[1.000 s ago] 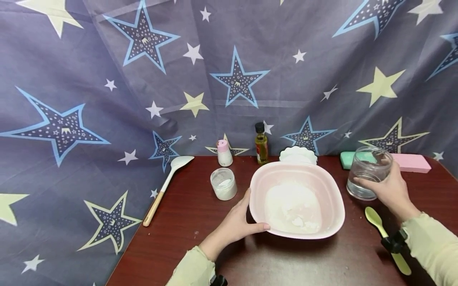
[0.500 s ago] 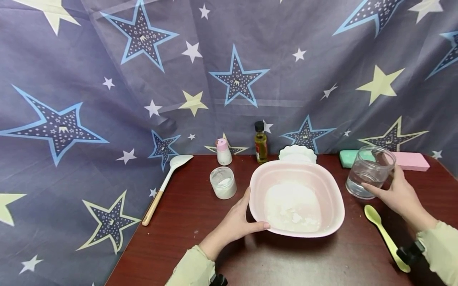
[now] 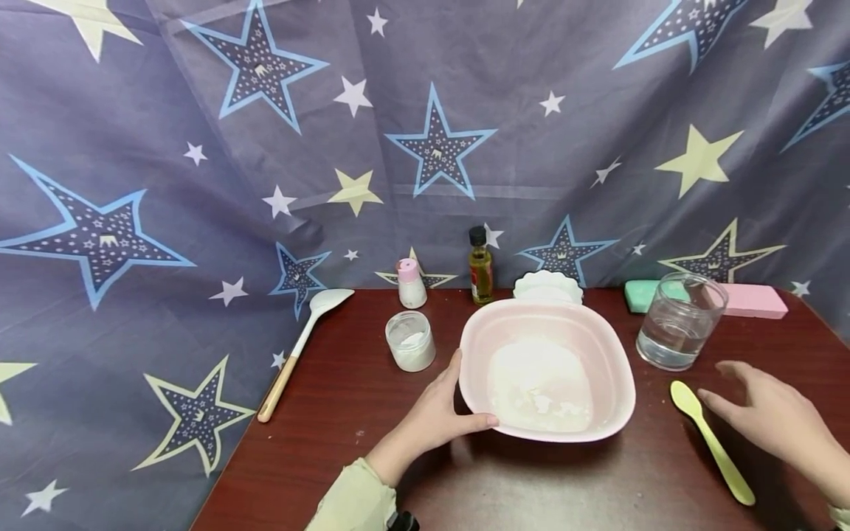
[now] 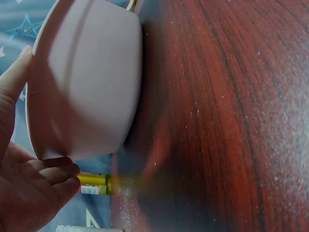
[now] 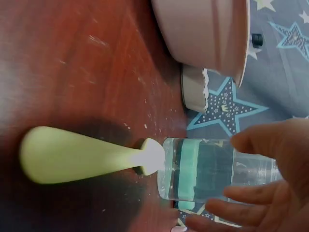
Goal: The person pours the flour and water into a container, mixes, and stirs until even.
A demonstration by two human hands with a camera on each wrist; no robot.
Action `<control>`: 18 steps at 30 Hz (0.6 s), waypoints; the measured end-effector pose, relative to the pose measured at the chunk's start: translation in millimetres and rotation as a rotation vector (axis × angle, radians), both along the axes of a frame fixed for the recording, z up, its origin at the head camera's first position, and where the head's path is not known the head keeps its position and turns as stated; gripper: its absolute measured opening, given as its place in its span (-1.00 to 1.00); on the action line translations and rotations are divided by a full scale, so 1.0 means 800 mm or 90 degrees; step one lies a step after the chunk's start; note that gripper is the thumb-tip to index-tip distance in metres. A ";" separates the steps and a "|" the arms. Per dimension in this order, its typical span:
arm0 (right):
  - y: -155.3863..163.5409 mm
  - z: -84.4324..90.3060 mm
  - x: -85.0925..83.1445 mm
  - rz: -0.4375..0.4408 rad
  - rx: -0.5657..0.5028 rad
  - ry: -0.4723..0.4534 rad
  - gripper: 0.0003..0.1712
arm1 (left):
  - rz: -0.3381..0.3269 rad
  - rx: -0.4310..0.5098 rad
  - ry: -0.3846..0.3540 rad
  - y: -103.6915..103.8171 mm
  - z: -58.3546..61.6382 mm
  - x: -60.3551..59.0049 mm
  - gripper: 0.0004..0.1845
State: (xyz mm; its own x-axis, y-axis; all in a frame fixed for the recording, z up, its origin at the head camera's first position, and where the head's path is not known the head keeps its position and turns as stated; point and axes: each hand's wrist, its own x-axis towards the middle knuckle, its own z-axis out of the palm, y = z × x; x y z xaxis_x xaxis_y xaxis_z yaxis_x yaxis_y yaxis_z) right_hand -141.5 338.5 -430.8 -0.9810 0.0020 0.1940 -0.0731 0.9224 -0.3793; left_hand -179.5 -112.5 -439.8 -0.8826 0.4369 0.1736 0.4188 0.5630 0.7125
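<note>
My left hand (image 3: 428, 424) grips the near-left corner of a pink basin (image 3: 614, 376), its thumb on the front rim and its fingers along the left side. White powder (image 3: 538, 380) covers the basin's floor. In the left wrist view, the fingers touch the basin's outer wall (image 4: 101, 82) under the rim. To the right stands a clear glass jar (image 3: 674, 335) partly filled with clear liquid. My right hand (image 3: 777, 413) hovers just in front of that jar, fingers loosely spread and holding nothing. Below it lies a yellow-green spoon (image 3: 717, 453).
Left of the basin are a small jar of white powder (image 3: 412, 350) and a pink-capped shaker (image 3: 411, 284). An oil bottle (image 3: 481, 269) and a scalloped white dish (image 3: 547, 286) stand behind. A white ladle (image 3: 302, 346) lies far left; green (image 3: 640, 295) and pink blocks (image 3: 753, 301) sit back right.
My right hand has let go of the glass jar and drawn back towards the lower right. The jar stays where it stood. My left hand keeps its hold on the basin.
</note>
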 end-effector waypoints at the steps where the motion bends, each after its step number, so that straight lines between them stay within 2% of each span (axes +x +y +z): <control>1: 0.000 -0.001 0.005 0.002 0.005 -0.011 -0.35 | 0.001 -0.001 -0.002 -0.001 0.001 0.000 0.25; 8: 0.004 -0.017 0.031 0.016 0.027 -0.087 -0.59 | 0.007 -0.007 -0.008 -0.002 0.003 0.000 0.26; 13: 0.005 -0.030 0.045 0.001 0.038 -0.185 -0.74 | 0.006 -0.007 -0.007 -0.002 0.003 0.001 0.25; 18: -0.001 -0.041 0.059 0.003 0.045 -0.231 -0.71 | 0.003 -0.005 -0.005 -0.002 0.001 0.001 0.25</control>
State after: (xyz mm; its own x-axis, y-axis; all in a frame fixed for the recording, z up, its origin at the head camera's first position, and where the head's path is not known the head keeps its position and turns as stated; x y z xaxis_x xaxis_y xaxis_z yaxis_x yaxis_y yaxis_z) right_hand -94.3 338.0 -463.6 -0.9860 -0.0035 -0.1670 0.0502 0.9473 -0.3165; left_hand -178.3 -113.9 -438.8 -0.8861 0.4338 0.1631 0.4103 0.5707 0.7113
